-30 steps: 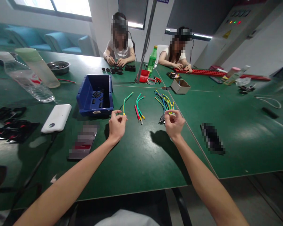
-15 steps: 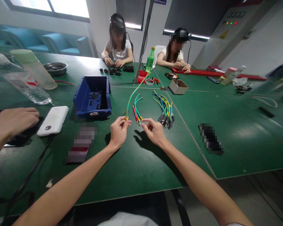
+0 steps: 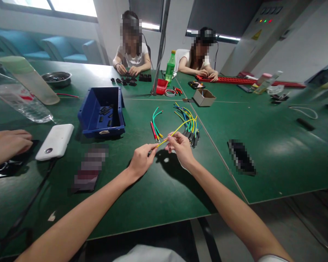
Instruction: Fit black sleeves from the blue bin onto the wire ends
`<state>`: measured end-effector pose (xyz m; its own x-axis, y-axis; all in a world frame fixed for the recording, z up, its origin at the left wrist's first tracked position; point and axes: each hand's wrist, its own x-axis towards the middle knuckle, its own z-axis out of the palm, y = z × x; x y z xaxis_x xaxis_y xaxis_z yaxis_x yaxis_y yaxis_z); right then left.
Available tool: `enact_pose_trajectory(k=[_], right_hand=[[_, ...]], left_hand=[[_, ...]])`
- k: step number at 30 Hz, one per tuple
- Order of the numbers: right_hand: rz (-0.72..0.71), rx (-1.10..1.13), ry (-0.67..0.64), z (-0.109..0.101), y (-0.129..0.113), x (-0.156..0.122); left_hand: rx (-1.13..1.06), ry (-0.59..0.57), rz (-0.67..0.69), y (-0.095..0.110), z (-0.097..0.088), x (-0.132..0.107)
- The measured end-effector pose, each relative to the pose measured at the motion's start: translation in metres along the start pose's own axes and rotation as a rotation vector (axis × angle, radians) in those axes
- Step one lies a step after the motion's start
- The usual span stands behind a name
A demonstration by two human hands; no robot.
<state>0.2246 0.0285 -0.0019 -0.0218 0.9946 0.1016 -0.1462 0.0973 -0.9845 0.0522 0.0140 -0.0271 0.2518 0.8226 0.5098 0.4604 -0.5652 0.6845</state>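
Bundle: at right, many wires (image 3: pixel 190 120) are lying together, their lower ends wearing black sleeves (image 3: pixel 196 139); these are seemingly counting as done.
Small group: a few green wires (image 3: pixel 154 120) are lying beside a red-sleeved piece (image 3: pixel 153 130), showing yellow ends and bare metal tips, seemingly left over.
Yellow wire: it is slanting above the table (image 3: pixel 158 193), slim and gently bent, its far end reaching over the bundle; its near end is hiding, so its sleeving is unclear.
Hands: the left hand (image 3: pixel 142 158) is pinching the near end; the right hand (image 3: pixel 179 146) is pinching farther along.
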Motion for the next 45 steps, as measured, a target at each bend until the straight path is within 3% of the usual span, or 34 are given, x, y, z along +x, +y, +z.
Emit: enact_pose_trajectory(k=[6,20,27,34,39,45], right_hand=[[0.029,0.045,-0.015,-0.003,0.002,0.003],[-0.024,0.013,-0.038,0.009,0.018,-0.001],[-0.001,-0.01,-0.03,0.011,0.027,0.001],[-0.019,-0.059,-0.014,0.015,0.032,0.003],[-0.084,-0.082,0.035,0.029,0.033,0.006],[-0.103,-0.062,0.058,0.043,0.036,0.012]], left_hand=[[-0.051,0.017,-0.129,0.004,-0.007,0.006],[-0.03,0.061,-0.262,0.001,-0.005,0.007],[-0.02,0.003,-0.312,-0.005,-0.006,0.008],[0.02,-0.021,-0.295,-0.009,-0.006,0.007],[0.123,-0.012,-0.271,-0.007,-0.008,0.008],[0.285,0.019,-0.212,-0.004,-0.024,0.01]])
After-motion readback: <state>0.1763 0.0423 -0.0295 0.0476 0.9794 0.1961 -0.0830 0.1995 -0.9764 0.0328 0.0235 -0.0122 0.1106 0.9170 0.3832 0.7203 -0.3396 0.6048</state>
